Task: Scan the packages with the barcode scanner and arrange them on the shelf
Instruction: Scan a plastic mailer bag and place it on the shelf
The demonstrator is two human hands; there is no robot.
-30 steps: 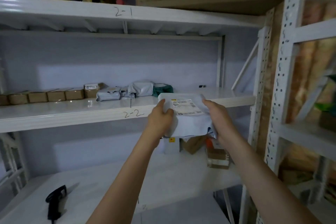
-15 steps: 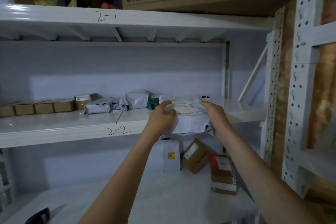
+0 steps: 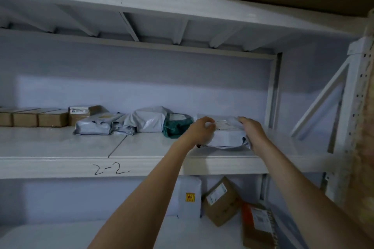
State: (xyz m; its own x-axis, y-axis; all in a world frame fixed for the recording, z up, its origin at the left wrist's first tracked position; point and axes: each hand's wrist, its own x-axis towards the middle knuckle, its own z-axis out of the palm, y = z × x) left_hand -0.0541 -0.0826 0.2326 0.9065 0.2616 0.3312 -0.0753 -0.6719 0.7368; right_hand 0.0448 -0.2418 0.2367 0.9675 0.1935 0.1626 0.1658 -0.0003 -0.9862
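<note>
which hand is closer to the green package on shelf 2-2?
Left. The left hand grips the white package's left edge, right beside the green package. The right hand holds the white package's far right edge, a package-width further away.

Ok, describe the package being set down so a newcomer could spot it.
Find the shelf marked 2-2. At the right end of its row sits a flat grey mailer, beside a green parcel. It alone is gripped by the left hand and right hand.
</note>
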